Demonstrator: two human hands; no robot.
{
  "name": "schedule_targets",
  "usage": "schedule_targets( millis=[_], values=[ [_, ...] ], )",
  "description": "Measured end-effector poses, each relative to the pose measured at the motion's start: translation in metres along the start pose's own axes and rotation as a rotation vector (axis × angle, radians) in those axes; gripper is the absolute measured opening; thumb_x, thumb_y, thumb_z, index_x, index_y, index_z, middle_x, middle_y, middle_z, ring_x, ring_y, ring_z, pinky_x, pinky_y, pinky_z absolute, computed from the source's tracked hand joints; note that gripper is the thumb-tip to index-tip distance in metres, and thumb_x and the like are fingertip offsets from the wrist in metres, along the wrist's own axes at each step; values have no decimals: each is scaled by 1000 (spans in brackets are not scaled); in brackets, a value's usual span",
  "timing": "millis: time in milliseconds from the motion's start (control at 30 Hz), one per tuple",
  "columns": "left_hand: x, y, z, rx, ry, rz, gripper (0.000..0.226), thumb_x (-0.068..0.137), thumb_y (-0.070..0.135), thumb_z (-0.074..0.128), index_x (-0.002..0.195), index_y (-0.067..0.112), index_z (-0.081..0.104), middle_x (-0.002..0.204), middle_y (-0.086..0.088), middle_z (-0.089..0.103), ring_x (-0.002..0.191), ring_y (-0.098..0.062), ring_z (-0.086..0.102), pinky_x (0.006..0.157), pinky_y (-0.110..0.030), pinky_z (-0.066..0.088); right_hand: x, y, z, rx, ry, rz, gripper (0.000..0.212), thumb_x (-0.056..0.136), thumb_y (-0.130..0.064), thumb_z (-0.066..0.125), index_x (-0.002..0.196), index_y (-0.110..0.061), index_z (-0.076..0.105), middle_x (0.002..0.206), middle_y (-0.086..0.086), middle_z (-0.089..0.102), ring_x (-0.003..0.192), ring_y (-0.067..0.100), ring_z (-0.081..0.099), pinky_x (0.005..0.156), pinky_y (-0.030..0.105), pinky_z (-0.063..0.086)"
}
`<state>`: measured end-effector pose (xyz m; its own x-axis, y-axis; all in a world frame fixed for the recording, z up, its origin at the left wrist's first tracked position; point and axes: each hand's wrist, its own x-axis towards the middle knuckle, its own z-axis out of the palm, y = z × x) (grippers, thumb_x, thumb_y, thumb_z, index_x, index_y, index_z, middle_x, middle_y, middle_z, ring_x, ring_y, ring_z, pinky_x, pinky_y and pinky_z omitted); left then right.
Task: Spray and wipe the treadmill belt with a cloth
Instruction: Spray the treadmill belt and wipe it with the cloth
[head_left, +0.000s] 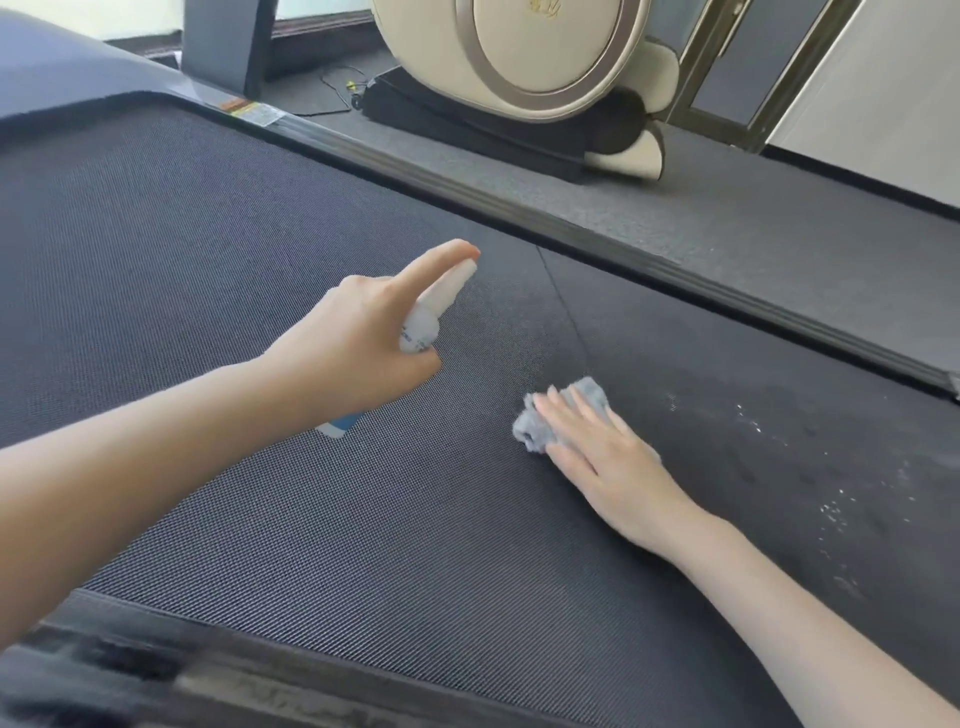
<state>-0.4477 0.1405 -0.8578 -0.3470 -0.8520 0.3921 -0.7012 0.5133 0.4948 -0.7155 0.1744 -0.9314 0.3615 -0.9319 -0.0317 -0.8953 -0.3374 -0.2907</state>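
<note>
My left hand (358, 338) grips one spray bottle (422, 326), forefinger on its top. My right hand (608, 452), fingers flat, presses one grey cloth (534, 427) onto the treadmill belt (208, 234).

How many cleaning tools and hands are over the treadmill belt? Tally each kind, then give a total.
spray bottle: 1
grey cloth: 1
hands: 2, the left hand holding the bottle, the right hand flat on the cloth
Total: 4
</note>
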Motion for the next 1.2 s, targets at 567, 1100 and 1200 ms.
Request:
schedule_targets(
  millis=[567, 1100, 1200],
  values=[
    [1, -6, 12, -214, -50, -47, 77, 79, 19, 68, 139, 46, 29, 75, -10, 67, 61, -16, 57, 61, -24, 47, 115, 3, 3, -61, 52, 140, 49, 103, -36, 24, 151, -30, 16, 159, -7, 12, 147, 12, 2, 118, 39, 2],
    [-2, -1, 10, -453, -228, -114, 85, 79, 26, 73, 137, 60, 21, 97, -17, 61, 67, -27, 59, 76, -46, 55, -15, -7, 5, 8, 39, -16, 51, 93, -53, 14, 143, -45, 11, 151, -26, 6, 142, -6, -5, 119, 27, 0],
    [-1, 3, 13, -446, -248, -87, 89, 79, 24, 74, 138, 59, 18, 85, -9, 62, 63, -19, 61, 74, -45, 56, 50, -3, 7, -31, 62, 11, 49, 101, -41, 23, 149, -33, 16, 157, -12, 13, 145, 5, 0, 119, 34, 0]
  ],
)
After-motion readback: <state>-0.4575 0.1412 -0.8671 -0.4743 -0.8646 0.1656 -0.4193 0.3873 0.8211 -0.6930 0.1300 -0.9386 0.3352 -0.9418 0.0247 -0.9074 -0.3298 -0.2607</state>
